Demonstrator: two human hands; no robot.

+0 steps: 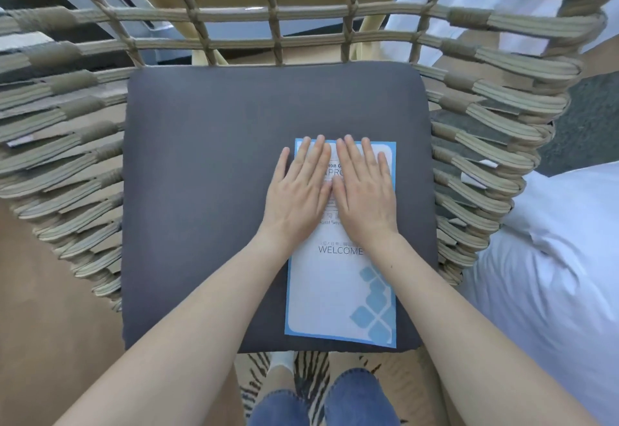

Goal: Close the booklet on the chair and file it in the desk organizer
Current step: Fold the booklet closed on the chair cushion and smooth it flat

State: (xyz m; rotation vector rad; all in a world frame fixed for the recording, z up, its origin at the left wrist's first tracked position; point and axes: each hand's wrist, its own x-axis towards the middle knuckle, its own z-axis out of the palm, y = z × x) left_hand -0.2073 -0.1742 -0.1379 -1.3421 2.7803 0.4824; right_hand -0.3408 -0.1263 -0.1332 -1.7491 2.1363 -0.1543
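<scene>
Booklet closed, flat under both hands' palms

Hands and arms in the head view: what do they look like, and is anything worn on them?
Both the left hand and the right hand are bare: no gloves, rings, watch or bracelet show. The forearms are uncovered all the way to the bottom edge of the frame, so no sleeves are in view. Fingernails look short and unpainted. Below, blue jeans cover the legs.

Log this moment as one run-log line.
booklet: closed, flat on chair cushion | left hand, right hand: flat on cover | organizer: not visible
</scene>
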